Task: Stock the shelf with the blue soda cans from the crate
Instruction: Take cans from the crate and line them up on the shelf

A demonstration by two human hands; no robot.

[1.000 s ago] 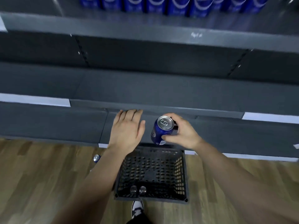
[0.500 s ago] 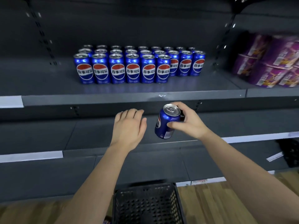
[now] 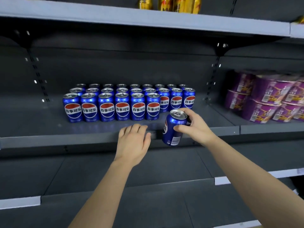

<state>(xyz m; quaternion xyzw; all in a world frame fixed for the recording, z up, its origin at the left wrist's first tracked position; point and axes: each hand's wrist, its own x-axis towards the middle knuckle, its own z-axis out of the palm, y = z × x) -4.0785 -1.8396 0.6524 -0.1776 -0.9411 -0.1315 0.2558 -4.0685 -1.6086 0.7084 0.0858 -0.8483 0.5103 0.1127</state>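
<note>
Blue can (image 3: pixel 171 133) tilts, upper half in right hand (image 3: pixel 195 127) grip.

L hand (image 3: pixel 133 142) hovers palm down w/ fingers straight and together, forearm reaching in from lower left, while R hand (image 3: pixel 195 127) grips a tilted blue soda can (image 3: pixel 172 129) near its top btw thumb and curled fingers, forearm stretched in from lower right.

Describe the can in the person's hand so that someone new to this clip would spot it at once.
Find the dark middle shelf carrying the block of blue cans. Just in front of its edge, right of the block's front row, the right hand grips a single can. Unlike the upright shelved ones, it is tilted, in the air, with its barcode showing.
</note>
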